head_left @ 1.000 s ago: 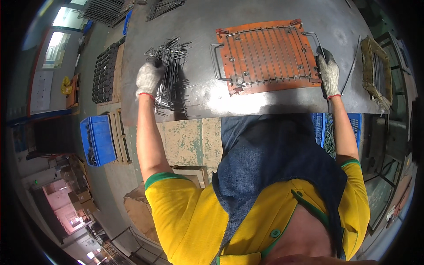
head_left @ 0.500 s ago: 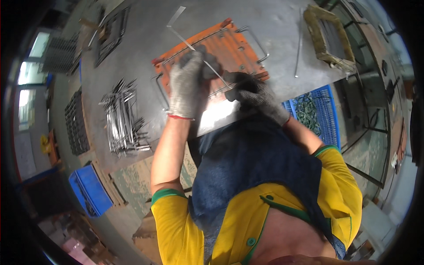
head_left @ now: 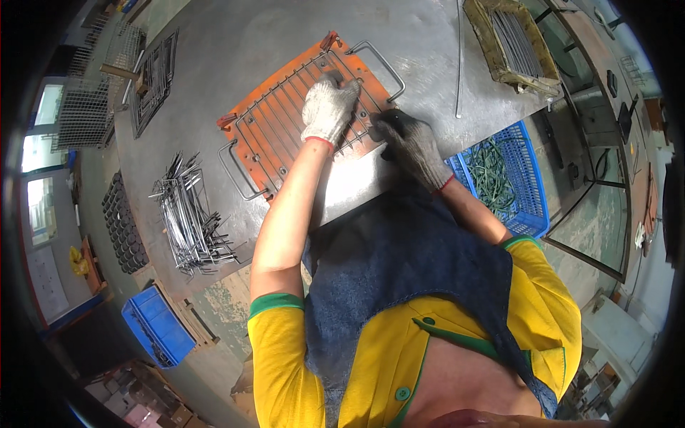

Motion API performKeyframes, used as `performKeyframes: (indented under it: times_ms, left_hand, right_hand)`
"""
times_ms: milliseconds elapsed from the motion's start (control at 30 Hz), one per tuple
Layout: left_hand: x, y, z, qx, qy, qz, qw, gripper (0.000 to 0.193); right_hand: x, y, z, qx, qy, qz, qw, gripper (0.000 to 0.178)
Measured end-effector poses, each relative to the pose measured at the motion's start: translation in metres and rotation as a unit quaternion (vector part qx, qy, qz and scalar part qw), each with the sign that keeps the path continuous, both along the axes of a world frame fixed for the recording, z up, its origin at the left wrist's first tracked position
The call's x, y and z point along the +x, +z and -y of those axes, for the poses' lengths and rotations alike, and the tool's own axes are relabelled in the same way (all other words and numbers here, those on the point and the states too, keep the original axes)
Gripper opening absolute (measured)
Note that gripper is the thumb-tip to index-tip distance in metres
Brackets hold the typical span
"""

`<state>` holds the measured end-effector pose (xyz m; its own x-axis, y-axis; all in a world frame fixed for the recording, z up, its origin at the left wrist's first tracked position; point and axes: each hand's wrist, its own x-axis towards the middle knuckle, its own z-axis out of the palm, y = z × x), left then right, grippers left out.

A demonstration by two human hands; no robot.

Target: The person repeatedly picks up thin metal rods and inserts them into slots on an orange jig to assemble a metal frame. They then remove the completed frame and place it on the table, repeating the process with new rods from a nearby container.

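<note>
An orange jig plate [head_left: 246,153] lies tilted on the metal table, with several parallel metal rods [head_left: 275,107] forming a grid across it. Bent wire handles [head_left: 392,68] stick out at two of its ends, and small red clamps [head_left: 329,41] sit at its corners. My left hand [head_left: 330,107], in a pale knit glove with dark fingertips, is closed low over the rods in the plate's right half. My right hand [head_left: 414,146], gloved alike, has its fingers pinched at the plate's right edge. What either hand grips is hidden.
On the table's left lies a pile of bent metal wires [head_left: 189,221]; farther back are dark rectangular frames [head_left: 153,85]. A worn box of rods [head_left: 510,43] stands at the far right beside a long thin bar [head_left: 459,64]. A blue basket [head_left: 531,178] holds green strands.
The thin metal strip that slanted up between my hands no longer shows there. My left hand has moved right and lower over the plate; the right hand has shifted slightly. The view has shifted too.
</note>
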<state>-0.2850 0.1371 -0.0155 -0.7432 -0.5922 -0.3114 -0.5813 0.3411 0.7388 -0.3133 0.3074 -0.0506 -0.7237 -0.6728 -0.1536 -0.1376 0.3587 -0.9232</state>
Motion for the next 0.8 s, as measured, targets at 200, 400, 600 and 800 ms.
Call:
performKeyframes:
  times_ms: [200, 400, 600, 800]
  left_hand:
    - [0.005, -0.045, 0.008, -0.421, -0.133, -0.137, 0.887, 0.037]
    - [0.004, -0.047, 0.01, -0.548, -0.179, -0.112, 0.809, 0.033]
    - [0.002, -0.058, 0.018, -0.547, -0.16, -0.176, 0.803, 0.032]
    - [-0.001, -0.063, 0.022, -0.53, -0.156, -0.165, 0.817, 0.033]
  right_hand:
    - [-0.009, -0.005, 0.003, 0.043, 0.019, -0.016, 0.999, 0.036]
    - [-0.013, -0.012, -0.008, 0.1, 0.008, -0.264, 0.959, 0.045]
    - [-0.04, -0.019, 0.0, 0.044, -0.011, -0.316, 0.948, 0.053]
    - [-0.05, -0.045, 0.004, -0.05, -0.067, -0.254, 0.964, 0.036]
